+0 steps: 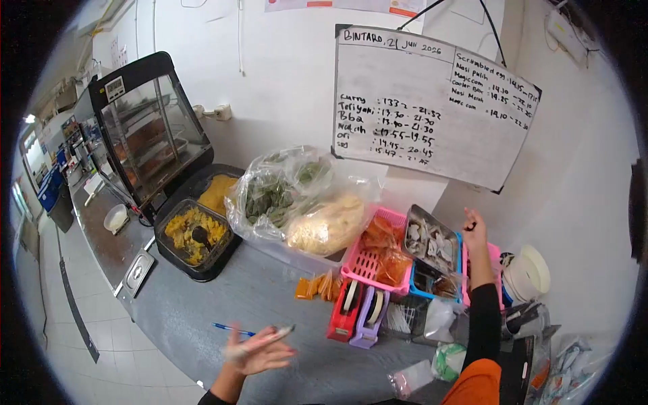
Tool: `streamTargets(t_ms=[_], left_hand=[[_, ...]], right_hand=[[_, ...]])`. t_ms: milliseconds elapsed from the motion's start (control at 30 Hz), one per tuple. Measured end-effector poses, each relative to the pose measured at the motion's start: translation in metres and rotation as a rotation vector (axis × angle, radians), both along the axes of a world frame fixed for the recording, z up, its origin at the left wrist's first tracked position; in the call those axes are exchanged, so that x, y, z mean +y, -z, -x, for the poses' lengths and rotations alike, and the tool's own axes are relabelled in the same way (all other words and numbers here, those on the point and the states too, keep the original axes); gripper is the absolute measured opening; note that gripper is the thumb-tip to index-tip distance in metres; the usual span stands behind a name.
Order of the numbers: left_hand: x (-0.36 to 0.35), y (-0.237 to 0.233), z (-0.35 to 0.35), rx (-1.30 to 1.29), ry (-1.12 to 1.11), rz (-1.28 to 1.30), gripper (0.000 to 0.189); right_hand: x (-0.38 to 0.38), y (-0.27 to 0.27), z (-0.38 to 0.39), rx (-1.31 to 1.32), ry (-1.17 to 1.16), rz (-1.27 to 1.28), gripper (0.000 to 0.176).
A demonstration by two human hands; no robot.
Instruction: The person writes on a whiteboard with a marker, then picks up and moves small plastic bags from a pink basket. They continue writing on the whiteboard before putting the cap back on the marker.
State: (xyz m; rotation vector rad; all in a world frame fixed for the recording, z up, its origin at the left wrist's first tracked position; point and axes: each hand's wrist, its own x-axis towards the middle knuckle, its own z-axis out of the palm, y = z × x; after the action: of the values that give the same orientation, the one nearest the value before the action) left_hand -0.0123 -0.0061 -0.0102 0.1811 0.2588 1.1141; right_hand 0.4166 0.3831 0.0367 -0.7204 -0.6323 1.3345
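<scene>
My left hand (260, 352) is over the grey counter at the lower middle, blurred, with a pale, dark-tipped marker (273, 337) held across its partly spread fingers. Just behind it on the counter lies a blue pen (233, 329). My right hand (474, 229) is raised at the right, beside a metal tray of wrapped pieces (432, 239). Its fingers are curled around a small dark thing, too small to name. On the wall above hangs a whiteboard (418, 108) with handwritten times.
A black tray of yellow food (196, 233) stands left, near a glass display case (145, 135). Bags of leaves (270, 196) and pale food (327, 226) sit mid-counter. Tape dispensers (347, 310), a pink basket (364, 260) and a white tub (530, 273) stand right.
</scene>
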Motion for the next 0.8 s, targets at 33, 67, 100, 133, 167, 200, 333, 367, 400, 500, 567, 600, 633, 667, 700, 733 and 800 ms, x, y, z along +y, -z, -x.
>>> streamTargets(t_ms=[33,67,100,133,167,200,333,367,400,500,567,600,633,667,700,733,800], left_hand=[[-0.004,0.007,0.007,-0.37,-0.093,-0.086,0.083],[-0.007,0.008,0.011,-0.418,-0.192,-0.194,0.086],[-0.012,0.007,0.015,-0.461,-0.294,-0.302,0.09],[-0.018,0.007,0.018,-0.379,-0.419,-0.349,0.087],[-0.024,0.008,0.021,-0.293,-0.546,-0.394,0.083],[-0.031,0.014,0.026,-0.274,-0.57,-0.414,0.083],[-0.039,0.019,0.034,0.359,-0.852,-0.353,0.05],[-0.044,0.024,0.039,0.293,-0.916,-0.23,0.049],[-0.048,0.023,0.042,0.224,-0.964,-0.094,0.049],[-0.018,-0.022,0.016,0.486,-0.951,0.045,0.052],[0.0,-0.034,0.011,0.601,-0.913,0.048,0.052],[0.014,-0.027,0.013,0.617,-0.909,0.007,0.05],[0.03,-0.02,0.014,0.626,-0.907,-0.037,0.047],[0.045,-0.019,0.013,0.718,-0.803,-0.189,0.042],[0.061,-0.02,0.009,0.799,-0.701,-0.342,0.037],[0.081,-0.025,0.001,0.796,-0.648,-0.4,0.034],[0.118,-0.044,-0.028,0.723,-0.574,-0.499,0.027]], right_hand=[[0.032,0.007,-0.015,-0.062,0.116,0.046,0.022],[0.054,0.014,-0.032,-0.072,0.144,0.034,0.024],[0.071,0.023,-0.043,-0.08,0.167,0.026,0.026],[0.081,0.021,-0.044,0.027,0.213,0.05,0.029],[0.092,0.019,-0.044,0.137,0.256,0.078,0.033],[0.11,0.02,-0.048,0.205,0.226,0.096,0.037],[0.133,-0.011,-0.013,0.451,0.161,0.066,0.042],[0.135,-0.016,-0.002,0.472,0.149,0.076,0.042],[0.134,-0.019,0.002,0.55,0.082,0.004,0.042],[0.096,-0.011,0.002,0.663,-0.012,-0.101,0.041],[0.071,-0.002,-0.011,0.651,-0.121,-0.177,0.043],[0.051,0.001,-0.023,0.634,-0.097,-0.169,0.043],[0.028,0.001,-0.035,0.534,-0.034,-0.254,0.04],[0.008,0.0,-0.046,0.432,0.024,-0.341,0.036],[-0.009,0.0,-0.059,0.407,0.038,-0.341,0.036],[-0.025,0.0,-0.069,0.338,0.027,-0.365,0.032],[-0.057,-0.008,-0.08,0.237,0.017,-0.381,0.027]])
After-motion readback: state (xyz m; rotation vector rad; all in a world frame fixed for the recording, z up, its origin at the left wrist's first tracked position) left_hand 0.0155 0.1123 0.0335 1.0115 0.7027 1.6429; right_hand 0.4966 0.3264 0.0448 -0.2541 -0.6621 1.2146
